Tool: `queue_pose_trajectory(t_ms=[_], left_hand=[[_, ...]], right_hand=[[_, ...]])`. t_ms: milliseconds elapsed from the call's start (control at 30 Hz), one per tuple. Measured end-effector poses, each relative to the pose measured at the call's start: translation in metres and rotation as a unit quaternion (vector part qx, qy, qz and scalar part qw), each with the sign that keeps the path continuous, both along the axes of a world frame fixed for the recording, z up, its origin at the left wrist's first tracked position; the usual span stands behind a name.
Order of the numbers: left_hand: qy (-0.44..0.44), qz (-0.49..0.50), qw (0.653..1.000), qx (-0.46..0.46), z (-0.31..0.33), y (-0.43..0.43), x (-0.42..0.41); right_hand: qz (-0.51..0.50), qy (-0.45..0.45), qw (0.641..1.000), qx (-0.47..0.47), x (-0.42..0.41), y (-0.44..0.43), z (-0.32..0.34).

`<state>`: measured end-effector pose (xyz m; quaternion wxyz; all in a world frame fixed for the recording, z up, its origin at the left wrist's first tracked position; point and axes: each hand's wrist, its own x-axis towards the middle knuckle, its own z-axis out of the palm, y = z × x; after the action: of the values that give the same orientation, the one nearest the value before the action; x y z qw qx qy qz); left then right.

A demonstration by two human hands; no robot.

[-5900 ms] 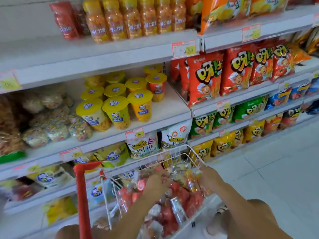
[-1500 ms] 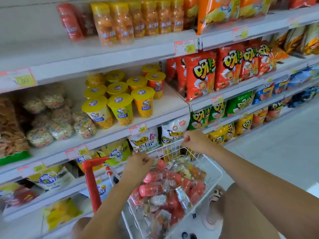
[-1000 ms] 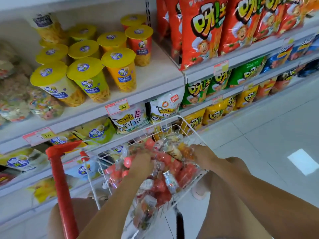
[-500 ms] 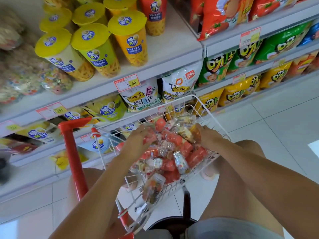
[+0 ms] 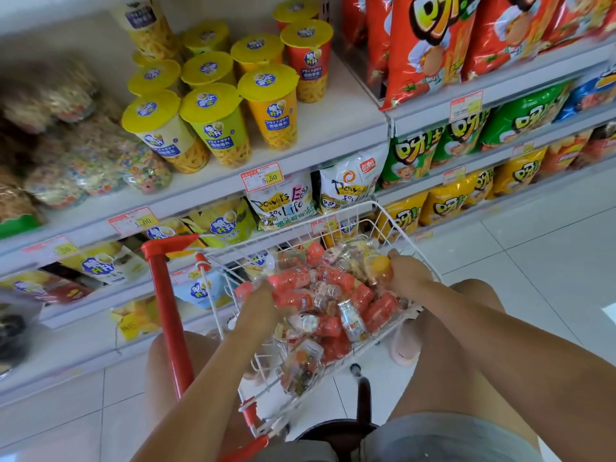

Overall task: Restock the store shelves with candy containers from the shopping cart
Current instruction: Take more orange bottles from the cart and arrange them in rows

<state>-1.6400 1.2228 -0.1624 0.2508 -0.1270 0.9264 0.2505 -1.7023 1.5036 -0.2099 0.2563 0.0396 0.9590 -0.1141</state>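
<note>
Our right hand grasps an orange-capped candy bottle at the 2 o'clock side of the white wire shopping cart. Our left hand lies on the heap of red candy bottles at its 9 o'clock edge; we cannot tell whether it grips one. Yellow-lidded snack cups stand on the shelf at 11 o'clock.

Two hands, the left hand and the right hand, reach into one wire cart heaped with candy containers, well over a dozen and too jumbled for an exact count. The shelves carry at least ten yellow-lidded snack cups, two white bags, three green bags, four yellow bags, at least three tall red bags and at least six price tags. One pale slipper shows beside the cart.
</note>
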Motion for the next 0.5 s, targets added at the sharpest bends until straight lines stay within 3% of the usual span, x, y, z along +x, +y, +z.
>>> queue_pose_trajectory(t_ms=[200,300,367,500], left_hand=[[0.116,0.090,0.973,0.181,0.056,0.002,-0.007],[0.176,0.071,0.943,0.275,0.106,0.001,-0.017],[0.235,0.031,0.930,0.280,0.147,0.000,-0.023],[0.352,-0.013,0.885,0.304,0.231,-0.001,-0.028]], right_hand=[[-0.085,0.091,0.958,-0.260,-0.004,-0.007,0.073],[-0.128,0.125,0.889,-0.421,-0.004,-0.018,0.136],[-0.112,0.149,0.845,-0.502,-0.005,-0.027,0.180],[-0.081,0.211,0.789,-0.572,-0.004,-0.047,0.262]])
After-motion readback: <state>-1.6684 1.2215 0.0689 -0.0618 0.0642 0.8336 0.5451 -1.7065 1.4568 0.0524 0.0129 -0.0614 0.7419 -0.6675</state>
